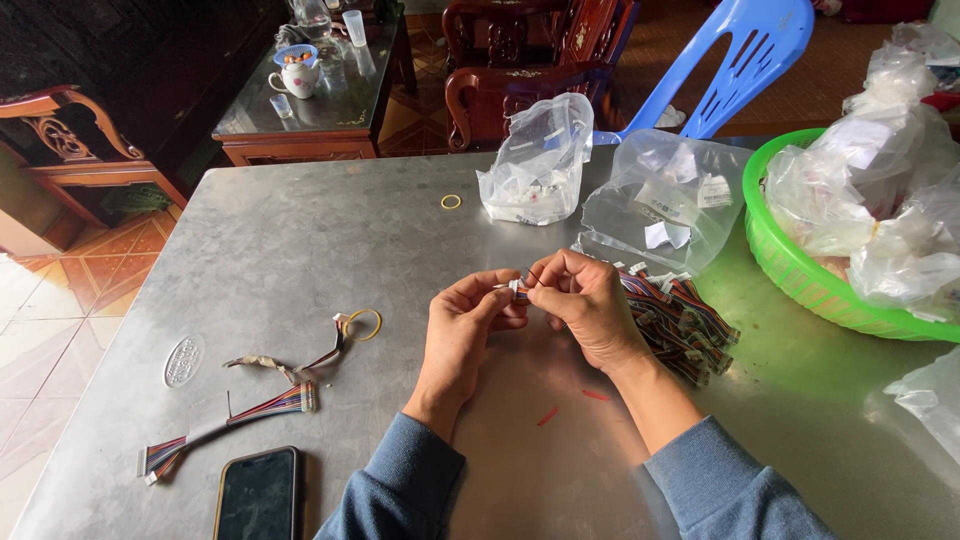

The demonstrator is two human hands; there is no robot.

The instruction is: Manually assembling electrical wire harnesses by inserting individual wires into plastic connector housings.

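Over steel table (300,240), both hands (460,325) pinch white connector (516,287)

The fingertips of the left hand (463,322) and right hand (585,300) are covering most of the small white connector (516,288), so its shape is staying unclear. The right hand is hiding part of the wire bundle pile (682,320). The phone (258,495) and both sleeves are running off the bottom edge. The green basket (790,270) is getting cut off at right, its bag contents too crumpled to tell.
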